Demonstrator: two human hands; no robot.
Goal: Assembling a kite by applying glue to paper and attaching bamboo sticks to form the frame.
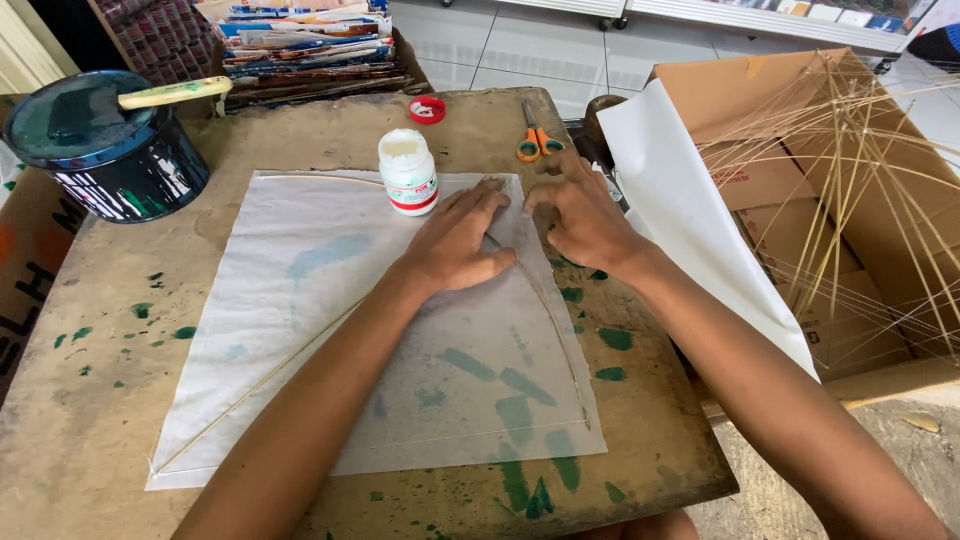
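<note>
Surface: Worn brown wooden table (120, 400) speckled with green paint, pale floor tiles beyond it.
Sheet: Your thin, square, translucent white tissue sheet (330, 330) lies flat in the middle of the table; green smears on the wood show through it, and its lower edge sits near the table's front edge.
Sticks: 1 thin straight bamboo stick (260, 385) runs diagonally from the sheet's lower left corner up toward your hands; 1 thin bowed bamboo stick (562, 345) curves down the sheet's right side to its lower right corner.
Left hand: Your left hand (455, 240) lies open, palm down, fingers spread flat on the sheet near its upper right corner, over the straight stick.
Right hand: Your right hand (578, 215) is also open and pressing down, fingertips on the sheet's upper right corner, just beside the left hand.
Glue: 1 small white plastic bottle with a red band (408, 172) stands uncapped on the sheet's top edge, near your left hand; its round red cap (427, 109) lies further back.
Scissors: Orange-handled scissors (535, 135) rest behind your right hand.
Paint: Dark blue paint tub (105, 150) at the far left corner, a pale stick across its top.
Right side: Loose white paper sheet (690, 210) drapes beside an open cardboard box (790, 170) full of thin bamboo sticks.
</note>
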